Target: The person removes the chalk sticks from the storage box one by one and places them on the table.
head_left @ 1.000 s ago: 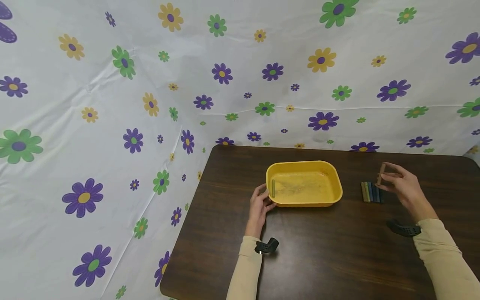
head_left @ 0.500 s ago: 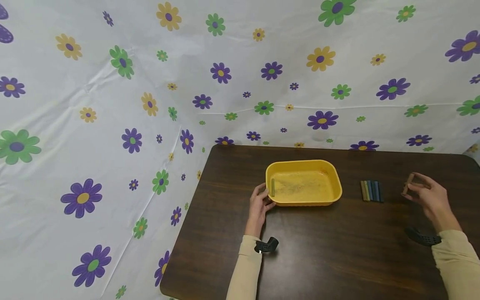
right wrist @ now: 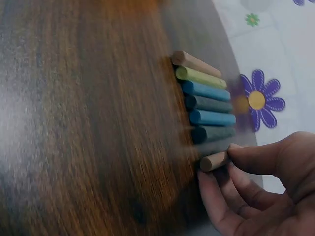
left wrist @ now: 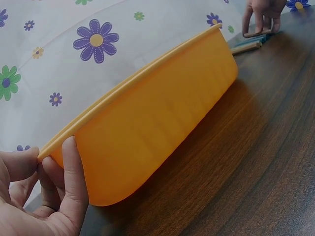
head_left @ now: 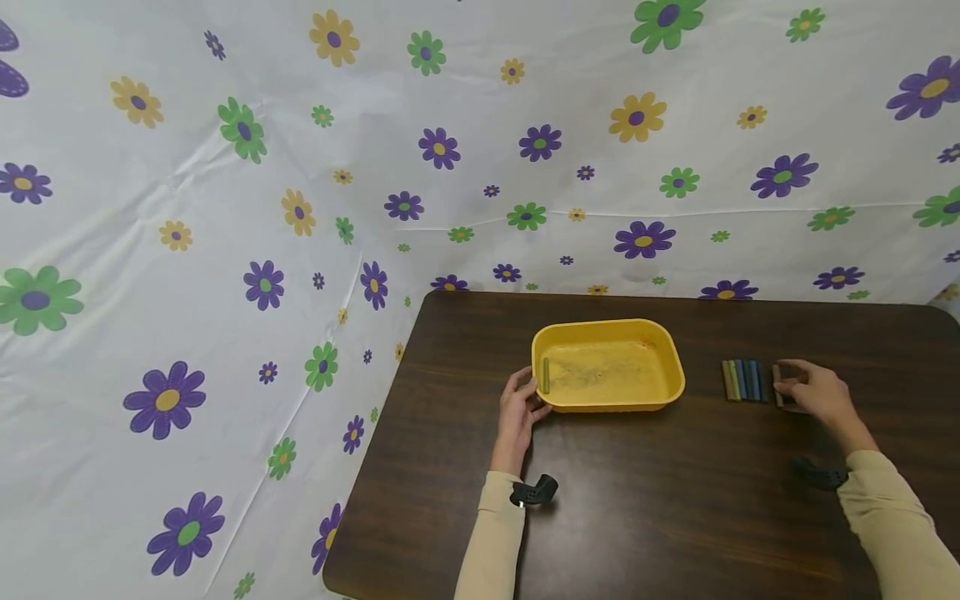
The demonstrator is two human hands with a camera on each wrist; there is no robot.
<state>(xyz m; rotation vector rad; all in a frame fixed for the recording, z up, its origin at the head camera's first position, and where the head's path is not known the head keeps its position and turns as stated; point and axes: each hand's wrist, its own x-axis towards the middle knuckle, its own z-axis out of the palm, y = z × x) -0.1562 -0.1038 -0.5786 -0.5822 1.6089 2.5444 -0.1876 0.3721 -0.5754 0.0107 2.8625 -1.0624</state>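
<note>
My left hand (head_left: 516, 410) grips the near left corner of a yellow plastic tub (head_left: 615, 375); the left wrist view has thumb and fingers pinching its rim. One olive chalk stick (head_left: 546, 375) lies inside the tub against its left end. To the tub's right, my right hand (head_left: 821, 396) pinches a tan chalk stick (right wrist: 214, 161) between thumb and fingers, close over the table. Beside it runs a row of several chalk sticks, from another tan stick (right wrist: 197, 64) and a yellow-green stick (right wrist: 202, 77) through blue ones to a dark stick (right wrist: 214, 133) nearest my hand.
Everything rests on a dark brown wooden table (head_left: 660, 500) with rounded corners. Behind it and to the left hangs a white sheet (head_left: 480, 108) with printed flowers. A black band (head_left: 534, 491) sits on my left wrist.
The right hand with the tan chalk stick went rightward away from the row, then came back left and lower beside the row's right end. The left hand and tub stayed in place.
</note>
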